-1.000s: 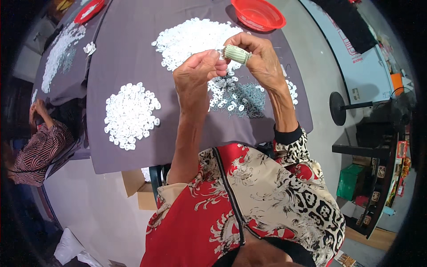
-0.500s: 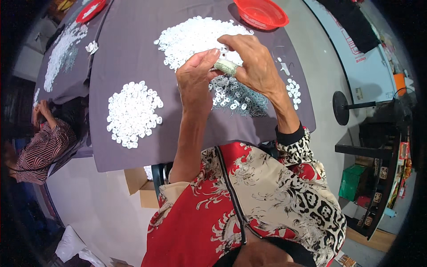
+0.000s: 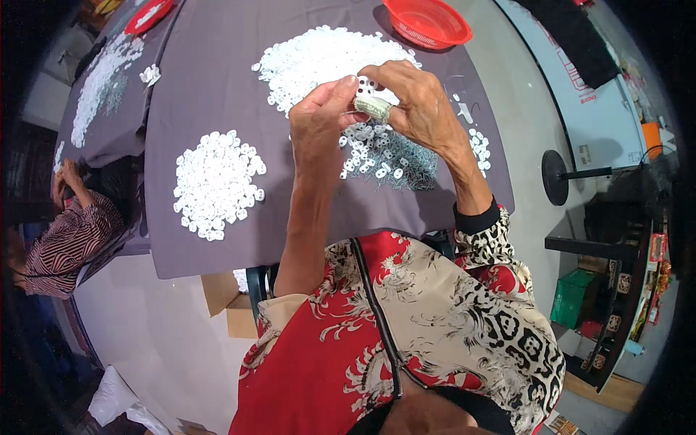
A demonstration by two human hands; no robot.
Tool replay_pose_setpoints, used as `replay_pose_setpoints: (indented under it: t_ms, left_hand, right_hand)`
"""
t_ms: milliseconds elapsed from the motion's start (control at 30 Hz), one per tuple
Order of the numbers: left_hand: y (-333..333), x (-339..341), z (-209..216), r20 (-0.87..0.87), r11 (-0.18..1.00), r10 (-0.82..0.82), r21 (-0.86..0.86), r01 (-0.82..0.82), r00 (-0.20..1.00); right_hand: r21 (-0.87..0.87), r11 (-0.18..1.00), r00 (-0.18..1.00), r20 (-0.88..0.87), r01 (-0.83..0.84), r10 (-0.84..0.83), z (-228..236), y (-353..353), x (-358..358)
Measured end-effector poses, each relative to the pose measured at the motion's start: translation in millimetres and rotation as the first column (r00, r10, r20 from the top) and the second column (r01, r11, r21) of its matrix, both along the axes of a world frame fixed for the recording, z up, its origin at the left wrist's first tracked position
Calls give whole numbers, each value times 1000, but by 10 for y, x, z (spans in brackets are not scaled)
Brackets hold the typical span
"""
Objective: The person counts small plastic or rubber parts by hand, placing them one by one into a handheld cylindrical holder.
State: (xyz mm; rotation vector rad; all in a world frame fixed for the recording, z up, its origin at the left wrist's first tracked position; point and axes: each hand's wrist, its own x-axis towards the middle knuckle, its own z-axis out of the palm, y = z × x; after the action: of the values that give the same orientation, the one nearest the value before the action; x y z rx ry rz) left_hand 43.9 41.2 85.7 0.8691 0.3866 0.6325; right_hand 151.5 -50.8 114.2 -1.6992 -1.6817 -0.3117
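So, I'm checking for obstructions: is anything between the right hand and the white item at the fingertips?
Nothing visible: the white item sits at the fingertips of the left hand, with the right hand close around it. A pale green wrap covers one right digit beside it; whether they touch is unclear.

Two hands [image 3: 431, 116] share what looks like one white piece [image 3: 366, 87], partly hidden from view. Two tables [image 3: 210, 87] show; the near one carries two white heaps [image 3: 217, 185], one smaller white cluster [image 3: 476, 143] and one mixed heap of grey pins and white pieces [image 3: 417, 163]. Red baskets [image 3: 428, 20] number two, co-workers [image 3: 76, 243] one, green boxes [image 3: 574, 299] one.
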Motion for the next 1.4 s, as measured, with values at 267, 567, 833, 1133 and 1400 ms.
replay_pose_setpoints:
  t_ms: [267, 567, 833, 1133, 1400]
  left_hand:
    - [-43, -16, 15, -9, 999, 13, 52, -13, 1000]
    - [-30, 5, -22, -10, 998, -4, 63, 5, 1000]
    - [-33, 5, -85, 22, 998, 5, 59, -7, 1000]
    - [-63, 39, -175, 20, 999, -9, 41, 9, 1000]
    - [-51, 49, -318, 7, 999, -33, 11, 33, 999]
  right_hand:
    - [34, 999, 997, -65, 32, -29, -99, 3, -7]
    - [18, 999, 995, 83, 45, -46, -119, -15, 48]
    - [-40, 998, 994, 88, -55, 58, -141, -2, 116]
    - [-90, 995, 995, 86, -40, 47, -256, -12, 161]
    - [-156, 987, 994, 94, -37, 53, -340, -18, 172]
